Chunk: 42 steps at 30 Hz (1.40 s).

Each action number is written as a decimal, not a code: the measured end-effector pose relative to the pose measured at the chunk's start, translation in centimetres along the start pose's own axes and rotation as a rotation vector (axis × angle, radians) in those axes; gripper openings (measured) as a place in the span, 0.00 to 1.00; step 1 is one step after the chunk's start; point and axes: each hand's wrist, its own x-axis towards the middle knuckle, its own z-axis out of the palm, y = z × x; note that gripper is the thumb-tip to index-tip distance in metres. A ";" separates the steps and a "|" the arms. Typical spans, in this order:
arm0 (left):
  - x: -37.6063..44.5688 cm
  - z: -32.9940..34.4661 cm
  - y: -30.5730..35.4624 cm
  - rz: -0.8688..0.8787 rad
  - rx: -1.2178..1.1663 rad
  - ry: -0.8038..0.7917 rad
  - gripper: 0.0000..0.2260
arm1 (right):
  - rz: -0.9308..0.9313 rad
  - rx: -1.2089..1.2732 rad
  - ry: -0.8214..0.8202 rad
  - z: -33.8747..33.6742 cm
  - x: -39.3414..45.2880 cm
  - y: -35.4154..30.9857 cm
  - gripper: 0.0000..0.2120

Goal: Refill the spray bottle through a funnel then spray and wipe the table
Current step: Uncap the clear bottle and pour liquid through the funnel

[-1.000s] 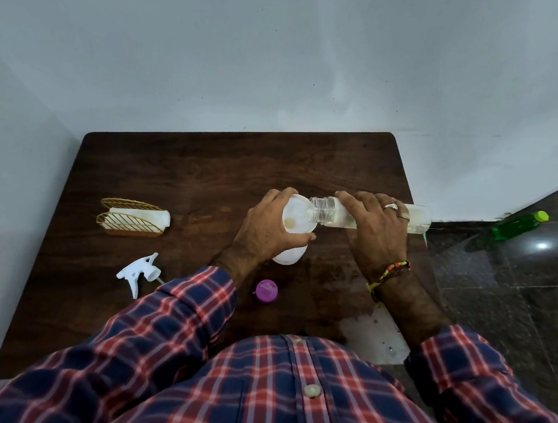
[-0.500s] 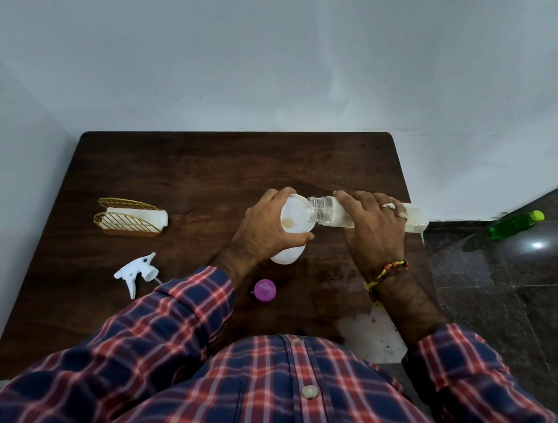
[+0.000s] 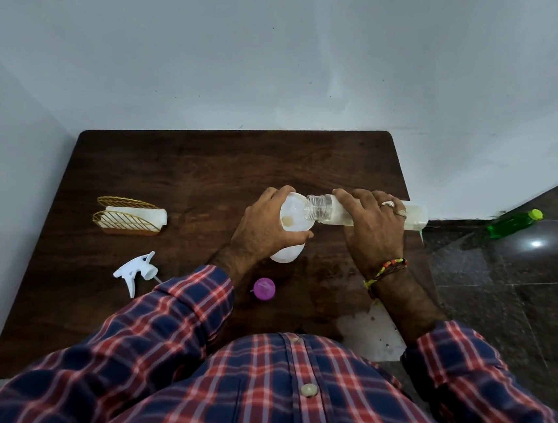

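- The refill step is in hand: the right hand (image 3: 375, 236), at centre right of the frame, wraps its fingers round a clear bottle (image 3: 334, 210) tipped on its side, mouth over the funnel (image 3: 292, 214).
- The left hand (image 3: 262, 232) curls round the funnel and the white spray bottle (image 3: 285, 254) under it, at the middle of the table (image 3: 173, 167).
- The trigger head (image 3: 135, 271) lies unscrewed at lower left; a purple cap (image 3: 264, 288) sits near the shirt, and a gold holder with a cloth (image 3: 130, 215) at left.
- Next, I judge, the pour must finish steadily, then the funnel comes off and the trigger head is screwed on.
- The level inside the spray bottle cannot be seen.
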 end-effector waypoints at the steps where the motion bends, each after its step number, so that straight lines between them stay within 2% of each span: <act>1: 0.0 0.0 0.0 -0.001 -0.001 -0.001 0.38 | -0.001 0.001 0.002 0.0 0.0 0.0 0.28; 42: -0.4 -0.6 0.7 -0.035 -0.026 -0.014 0.40 | -0.003 0.012 0.017 -0.5 0.0 -0.3 0.28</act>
